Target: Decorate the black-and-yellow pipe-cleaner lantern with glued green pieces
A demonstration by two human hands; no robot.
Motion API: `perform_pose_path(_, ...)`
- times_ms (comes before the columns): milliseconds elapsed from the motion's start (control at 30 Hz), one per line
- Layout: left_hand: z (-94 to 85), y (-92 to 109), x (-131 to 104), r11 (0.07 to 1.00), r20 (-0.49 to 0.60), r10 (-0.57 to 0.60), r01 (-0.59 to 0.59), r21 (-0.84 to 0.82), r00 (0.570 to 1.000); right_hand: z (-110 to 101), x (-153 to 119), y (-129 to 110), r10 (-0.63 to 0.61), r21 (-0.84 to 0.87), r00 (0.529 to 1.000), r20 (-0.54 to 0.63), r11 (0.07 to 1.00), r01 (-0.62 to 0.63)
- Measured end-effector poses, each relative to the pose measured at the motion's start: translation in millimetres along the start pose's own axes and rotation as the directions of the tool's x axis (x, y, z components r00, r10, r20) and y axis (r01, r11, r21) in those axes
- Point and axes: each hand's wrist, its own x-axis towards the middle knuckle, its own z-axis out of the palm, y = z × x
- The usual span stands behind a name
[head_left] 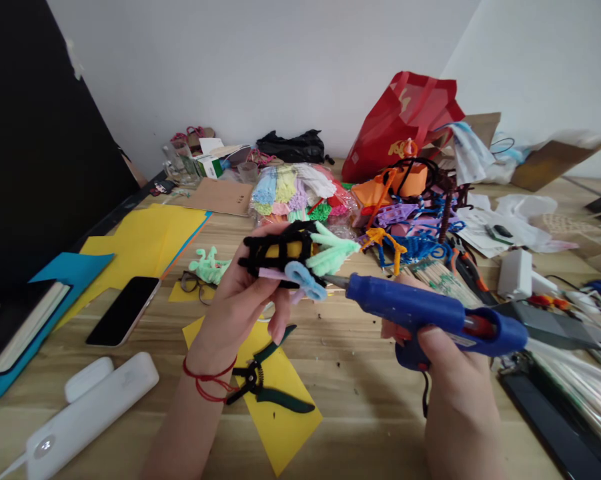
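Note:
Wrapped around a black pipe-cleaner craft (280, 252) is my left hand (247, 303), with a red string at the wrist. A yellow piece shows inside the craft, a mint green tuft (333, 250) spreads from its right end, and a light blue loop (305, 281) sits at its lower side. My right hand (445, 353) grips a blue glue gun (415, 303) by its handle. The metal nozzle points left and is close by the blue loop; whether they touch I cannot tell.
Green-handled pliers (253, 379) lie on yellow paper (285, 427) below my hands. A black phone (124, 311) and white power strip (93, 420) are at left. Behind are bagged pipe cleaners (300, 190) and a red bag (405, 123). Orange-handled pliers (469, 267) lie at right.

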Motion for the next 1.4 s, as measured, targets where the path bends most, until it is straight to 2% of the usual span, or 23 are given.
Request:
perform_pose_path(100, 2.2, 1, 1, 0.999, -0.023, 0.009, -0.008, 0.036, 1.0, -1, 0, -2, -0.094, -0.055, 0.994, 0.06, 0.994, 0.098)
perform_pose_path(200, 2.2, 0, 3, 0.999, -0.039, 0.01, -0.008, 0.05, 0.999, -2, -3, -3, -0.21, -0.161, 0.975, 0.069, 0.962, 0.219)
perform_pose_path(333, -0.1, -4, 5, 0.998, -0.053, 0.011, -0.007, 0.067, 0.999, -2, -8, -7, -0.326, -0.393, 0.937, 0.128, 0.85, 0.35)
perform_pose_path(500, -3.2, -6, 7, 0.994, -0.075, -0.016, 0.024, 0.11, 0.997, -2, -12, -8, -0.387, -0.549, 0.907, 0.166, 0.728, 0.41)
perform_pose_path(833, -1.3, -3, 7, 0.988, -0.152, -0.071, 0.09, 0.122, 0.986, -4, -15, -9, -0.414, -0.673, 0.889, 0.197, 0.603, 0.429)
perform_pose_path(900, -1.4, -3, 8, 0.987, -0.158, -0.076, 0.097, 0.125, 0.984, -5, -14, -8, -0.417, -0.676, 0.89, 0.181, 0.605, 0.421)
perform_pose_path(1100, -1.3, -2, 9, 0.986, -0.172, -0.075, 0.099, 0.136, 0.982, -8, -11, -4, -0.395, -0.591, 0.907, 0.146, 0.7, 0.401)
perform_pose_path(1233, 0.3, -1, 9, 0.988, -0.173, -0.08, 0.101, 0.119, 0.982, -9, -8, -3, -0.439, -0.522, 0.89, 0.124, 0.734, 0.435)
perform_pose_path(1400, -4.5, -4, 11, 0.987, -0.175, -0.132, 0.146, 0.069, 0.976, -4, -2, -2, -0.398, -0.404, 0.917, 0.042, 0.832, 0.379)
